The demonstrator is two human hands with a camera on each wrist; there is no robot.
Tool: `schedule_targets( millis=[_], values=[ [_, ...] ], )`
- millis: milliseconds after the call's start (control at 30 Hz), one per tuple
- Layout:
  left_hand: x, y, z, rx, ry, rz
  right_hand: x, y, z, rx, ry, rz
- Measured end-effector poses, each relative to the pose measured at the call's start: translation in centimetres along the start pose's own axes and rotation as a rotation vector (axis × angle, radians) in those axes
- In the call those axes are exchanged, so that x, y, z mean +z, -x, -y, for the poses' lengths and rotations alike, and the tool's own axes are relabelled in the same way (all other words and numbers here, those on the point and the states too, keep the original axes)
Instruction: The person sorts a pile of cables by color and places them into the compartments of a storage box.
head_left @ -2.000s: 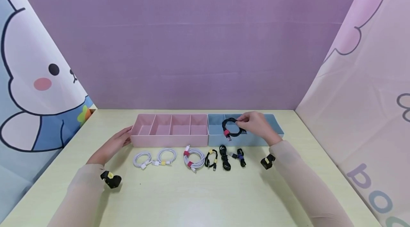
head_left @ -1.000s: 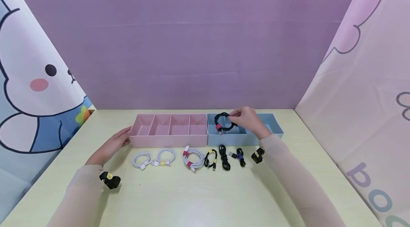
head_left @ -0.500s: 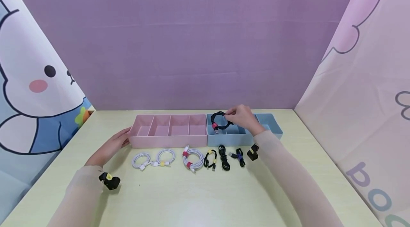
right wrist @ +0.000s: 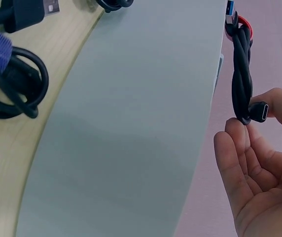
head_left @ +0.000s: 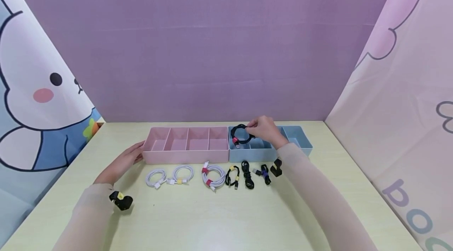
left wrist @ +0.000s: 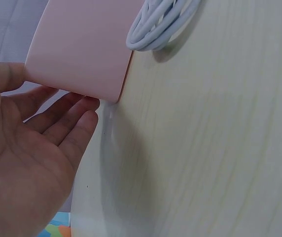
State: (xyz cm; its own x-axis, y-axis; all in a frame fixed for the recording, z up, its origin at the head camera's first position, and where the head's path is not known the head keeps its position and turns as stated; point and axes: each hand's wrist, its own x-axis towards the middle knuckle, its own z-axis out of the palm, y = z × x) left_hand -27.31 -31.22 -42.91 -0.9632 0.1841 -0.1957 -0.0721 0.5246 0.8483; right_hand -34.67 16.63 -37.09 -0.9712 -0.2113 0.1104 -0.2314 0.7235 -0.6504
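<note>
Between thumb and fingertips, my right hand (head_left: 266,130) pinches a coiled black USB cable (right wrist: 241,74) with a red tie. That coil hangs over the left compartments of the blue divided box (head_left: 255,155); a USB-C end shows by my thumb in the right wrist view. My left hand (head_left: 125,161) touches the left end of the pink divided box (head_left: 187,157), its fingers against the end wall in the left wrist view. The two boxes stand side by side, and the pink one's compartments hold nothing.
In front of the boxes lie white cables (head_left: 222,176), some with red or yellow ties, and black cables (head_left: 249,182), one with a purple tie (head_left: 265,173). The pale wooden table (head_left: 198,219) ends at a purple backdrop (head_left: 212,46), with printed cloths either side.
My right hand has carried the black USB cable left, from over the blue box's middle to its left compartments, slowing in the last half second. The left hand stays at the pink box.
</note>
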Motion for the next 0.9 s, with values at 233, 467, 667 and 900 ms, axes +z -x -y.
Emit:
schedule_targets(
  millis=[233,467,667,900],
  values=[
    [0.0,0.01,-0.02,0.009,-0.003,0.002,0.35,-0.01,-0.09,0.013,0.003,-0.019],
    [-0.03,0.02,-0.04,-0.005,-0.002,0.002,0.18,0.07,-0.23,0.005,-0.021,-0.013],
    [-0.11,-0.02,0.09,-0.011,-0.007,-0.002,-0.27,0.38,-0.33,-0.011,-0.023,-0.004],
    [-0.15,-0.07,0.29,-0.001,-0.005,-0.007,-0.57,0.77,-0.28,-0.022,-0.043,0.035]
  ],
)
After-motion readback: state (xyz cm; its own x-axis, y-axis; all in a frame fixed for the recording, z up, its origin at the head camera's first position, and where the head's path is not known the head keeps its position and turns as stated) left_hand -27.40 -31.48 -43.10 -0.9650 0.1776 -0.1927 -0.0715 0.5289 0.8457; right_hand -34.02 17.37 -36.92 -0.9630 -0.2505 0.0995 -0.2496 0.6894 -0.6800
